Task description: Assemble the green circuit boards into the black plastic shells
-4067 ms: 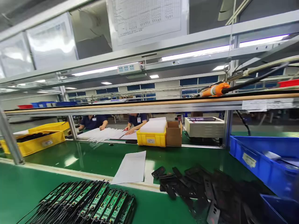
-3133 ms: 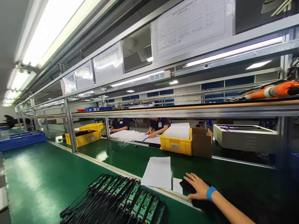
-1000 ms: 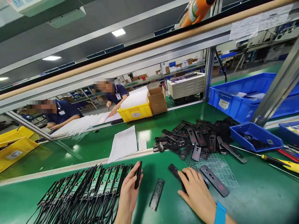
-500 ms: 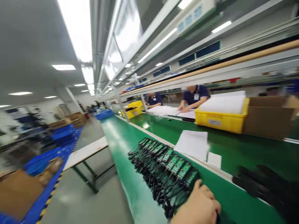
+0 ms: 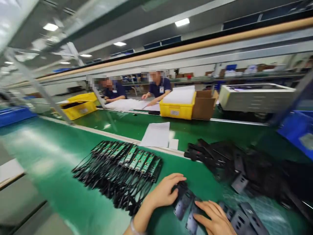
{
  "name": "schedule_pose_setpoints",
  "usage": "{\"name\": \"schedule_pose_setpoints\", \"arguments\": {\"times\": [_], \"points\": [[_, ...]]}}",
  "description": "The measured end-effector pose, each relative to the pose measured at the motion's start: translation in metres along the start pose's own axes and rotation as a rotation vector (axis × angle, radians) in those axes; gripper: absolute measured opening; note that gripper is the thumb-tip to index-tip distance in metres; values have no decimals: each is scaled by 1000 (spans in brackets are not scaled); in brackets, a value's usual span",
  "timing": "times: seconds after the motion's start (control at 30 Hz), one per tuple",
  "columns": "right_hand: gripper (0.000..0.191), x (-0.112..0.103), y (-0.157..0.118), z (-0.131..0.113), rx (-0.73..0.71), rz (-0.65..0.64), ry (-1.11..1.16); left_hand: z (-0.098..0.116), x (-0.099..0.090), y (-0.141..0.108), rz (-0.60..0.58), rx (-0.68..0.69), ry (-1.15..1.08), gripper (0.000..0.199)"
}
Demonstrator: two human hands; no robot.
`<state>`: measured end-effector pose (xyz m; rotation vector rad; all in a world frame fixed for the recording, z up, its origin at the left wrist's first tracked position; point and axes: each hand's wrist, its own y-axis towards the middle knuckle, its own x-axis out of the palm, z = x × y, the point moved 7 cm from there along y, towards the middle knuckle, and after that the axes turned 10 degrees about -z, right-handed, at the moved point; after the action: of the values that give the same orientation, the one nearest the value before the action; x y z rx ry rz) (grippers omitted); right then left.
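On the green counter, my left grip is touching a row of dark casings; my right grip is touching its near end. Wired circuit boards are lying leftward, black parts are lying heaped rightward.

Electronics workshop with circuit boards

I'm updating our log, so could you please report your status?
Left fingers at a dark cover. Right fingers on a second cover. Grips unclear. More covers beside right fingers.
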<state>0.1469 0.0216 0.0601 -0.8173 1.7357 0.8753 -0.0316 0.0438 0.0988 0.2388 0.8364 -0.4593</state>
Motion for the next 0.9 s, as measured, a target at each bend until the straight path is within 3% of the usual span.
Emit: {"name": "schedule_pose_setpoints", "arguments": {"times": [0.07,0.2,0.27,0.33,0.43,0.63,0.77,0.9], "points": [[44,-16,3,-2,130,0,26,0,3,1,-52,16,25,62],[25,-37,-11,25,501,-35,103,13,30,9,-226,107,203,107],[32,-40,-22,35,583,-105,63,23,48,14,-302,162,279,110],[46,-40,-29,40,605,-159,12,29,63,19,-338,181,333,104],[44,-37,-25,36,597,-179,-18,30,72,23,-321,149,380,96],[51,-31,-12,19,507,-100,145,25,65,20,-231,131,415,105],[62,-33,-16,20,503,-94,90,25,67,20,-255,151,424,108],[37,-30,-13,20,509,-173,12,24,70,21,-278,131,428,105]]}}
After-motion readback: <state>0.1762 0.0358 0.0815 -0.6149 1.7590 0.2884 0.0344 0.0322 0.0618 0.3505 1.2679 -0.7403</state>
